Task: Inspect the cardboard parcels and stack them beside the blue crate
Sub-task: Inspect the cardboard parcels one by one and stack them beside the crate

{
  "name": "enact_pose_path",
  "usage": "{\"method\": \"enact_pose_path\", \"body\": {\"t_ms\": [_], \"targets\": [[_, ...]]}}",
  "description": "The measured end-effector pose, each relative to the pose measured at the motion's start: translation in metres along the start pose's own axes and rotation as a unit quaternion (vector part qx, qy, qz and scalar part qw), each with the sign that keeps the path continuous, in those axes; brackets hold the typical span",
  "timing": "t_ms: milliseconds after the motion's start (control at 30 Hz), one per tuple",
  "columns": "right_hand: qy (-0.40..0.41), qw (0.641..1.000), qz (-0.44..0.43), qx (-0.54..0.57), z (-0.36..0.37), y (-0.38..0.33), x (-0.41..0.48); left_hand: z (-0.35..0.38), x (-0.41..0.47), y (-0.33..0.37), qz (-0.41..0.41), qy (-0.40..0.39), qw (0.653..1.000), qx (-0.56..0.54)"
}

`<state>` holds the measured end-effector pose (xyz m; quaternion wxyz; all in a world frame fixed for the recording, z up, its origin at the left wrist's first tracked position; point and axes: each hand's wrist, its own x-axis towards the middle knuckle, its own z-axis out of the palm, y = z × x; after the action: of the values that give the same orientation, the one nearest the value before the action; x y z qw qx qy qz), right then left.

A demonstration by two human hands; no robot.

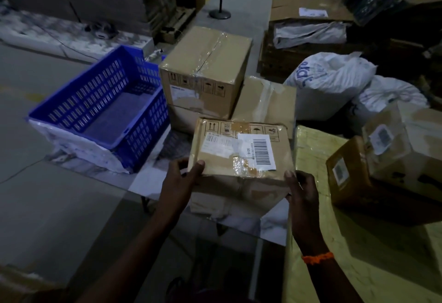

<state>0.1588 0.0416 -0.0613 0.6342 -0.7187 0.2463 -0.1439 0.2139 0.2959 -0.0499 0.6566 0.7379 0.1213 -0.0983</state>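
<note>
Both hands, left hand (183, 178) and right hand (301, 189), grip the box (239, 152) by its near corners. It might slip and fall before reaching the stack (205, 73) beside the blue crate (100, 109).

Warehouse: stacked cartons (205, 68), sacks (334, 82), pallets (177, 20).

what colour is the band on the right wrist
Orange: the wrist band shows best in the head view.

dim, bluish | corners dark | background blurred | wide-angle bending at edges
</note>
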Motion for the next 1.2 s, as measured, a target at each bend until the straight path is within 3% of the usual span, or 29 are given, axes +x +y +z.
{"method": "enact_pose_path", "body": {"t_ms": [100,200,333,400,600,767,867,1000,1200], "targets": [[0.021,0.989,-0.105,-0.103,0.0,-0.013,-0.003,-0.002,0.002,0.011,0.157,0.027,0.979,0.127],[0.01,0.931,-0.274,-0.241,0.014,-0.031,0.006,0.008,0.01,0.029,0.325,0.007,0.888,0.326],[-0.122,0.851,-0.291,-0.42,0.04,-0.039,0.028,0.032,0.024,0.039,0.347,-0.095,0.778,0.516],[-0.134,0.819,-0.294,-0.475,0.047,-0.032,0.033,0.037,0.027,0.03,0.331,-0.103,0.758,0.553],[-0.136,0.805,-0.293,-0.498,0.042,-0.026,0.031,0.035,0.021,0.021,0.333,-0.09,0.752,0.561],[-0.175,0.805,-0.332,-0.46,0.025,-0.026,0.011,0.024,-0.002,0.018,0.373,-0.106,0.773,0.502],[-0.17,0.782,-0.372,-0.471,0.012,-0.017,-0.006,0.014,-0.02,0.003,0.405,-0.107,0.753,0.507],[-0.161,0.776,-0.379,-0.478,0.005,-0.008,-0.019,0.009,-0.029,-0.012,0.411,-0.112,0.741,0.519],[-0.181,0.796,-0.362,-0.449,0.005,-0.013,-0.014,0.013,-0.022,-0.006,0.406,-0.099,0.785,0.458]]}}
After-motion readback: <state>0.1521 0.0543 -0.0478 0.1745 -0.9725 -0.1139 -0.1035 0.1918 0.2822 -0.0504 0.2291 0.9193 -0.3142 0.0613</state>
